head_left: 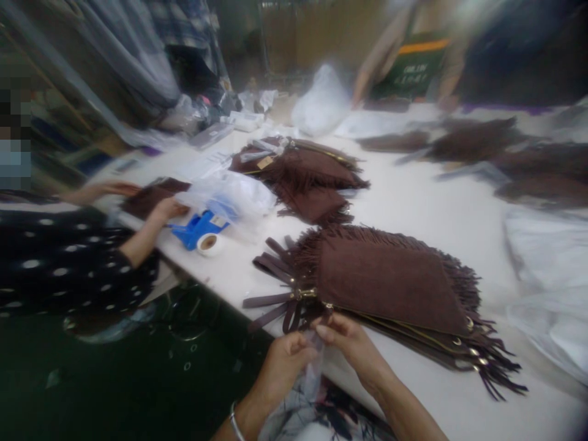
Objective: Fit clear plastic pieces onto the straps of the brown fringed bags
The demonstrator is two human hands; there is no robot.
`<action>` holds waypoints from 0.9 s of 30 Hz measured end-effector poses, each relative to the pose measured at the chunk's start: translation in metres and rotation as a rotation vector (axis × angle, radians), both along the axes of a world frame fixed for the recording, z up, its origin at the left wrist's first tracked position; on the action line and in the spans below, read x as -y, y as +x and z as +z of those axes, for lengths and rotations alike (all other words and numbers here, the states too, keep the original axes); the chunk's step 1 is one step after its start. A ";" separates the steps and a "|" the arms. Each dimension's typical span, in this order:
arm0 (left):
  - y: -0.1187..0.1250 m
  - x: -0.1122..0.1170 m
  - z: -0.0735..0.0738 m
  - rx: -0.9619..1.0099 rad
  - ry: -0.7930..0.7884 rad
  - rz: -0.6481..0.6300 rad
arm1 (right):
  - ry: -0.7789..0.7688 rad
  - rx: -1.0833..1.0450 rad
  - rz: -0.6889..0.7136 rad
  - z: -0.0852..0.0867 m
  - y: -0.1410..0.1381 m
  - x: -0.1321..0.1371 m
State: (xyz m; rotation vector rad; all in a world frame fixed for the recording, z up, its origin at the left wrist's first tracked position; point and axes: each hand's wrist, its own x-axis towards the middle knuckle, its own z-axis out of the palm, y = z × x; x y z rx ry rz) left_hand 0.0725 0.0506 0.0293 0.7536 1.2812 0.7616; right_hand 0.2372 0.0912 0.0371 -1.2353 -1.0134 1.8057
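At the near edge of the white table (413, 196), the left hand (287, 361) pinches a clear plastic piece (313, 370) between thumb and fingers; the right hand (349, 337) has its fingers drawn together at the plastic's upper end — gripping it or the brown tab (327, 313) behind, I cannot tell. Just beyond lies a stack of brown fringed pouches (381, 282), straps (269, 300) pointing left. Farther left, a blue tape dispenser (197, 229) sits beside a co-worker's hand (168, 209).

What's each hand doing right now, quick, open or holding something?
Left hand: closed, pinching clear plastic.
Right hand: fingers closed; exactly what they grip can't be told.
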 end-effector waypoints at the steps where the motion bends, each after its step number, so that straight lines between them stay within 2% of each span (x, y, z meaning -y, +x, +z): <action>1: 0.003 0.000 0.000 0.016 -0.012 0.010 | 0.000 0.007 -0.006 0.000 0.001 0.002; 6: 0.014 -0.001 -0.001 0.050 -0.003 0.041 | 0.052 0.023 -0.101 -0.004 0.009 0.018; 11: 0.016 -0.005 -0.005 -0.032 0.038 0.023 | 0.043 0.105 -0.081 -0.013 0.013 0.031; 17: 0.020 -0.011 -0.009 -0.095 0.071 0.023 | 0.053 0.166 -0.162 -0.017 0.011 0.029; 21: 0.024 -0.013 -0.008 -0.131 0.118 0.083 | 0.056 0.244 -0.235 -0.015 0.010 0.028; 27: 0.029 -0.013 -0.001 -0.033 0.115 0.148 | 0.089 0.291 -0.278 -0.010 0.010 0.027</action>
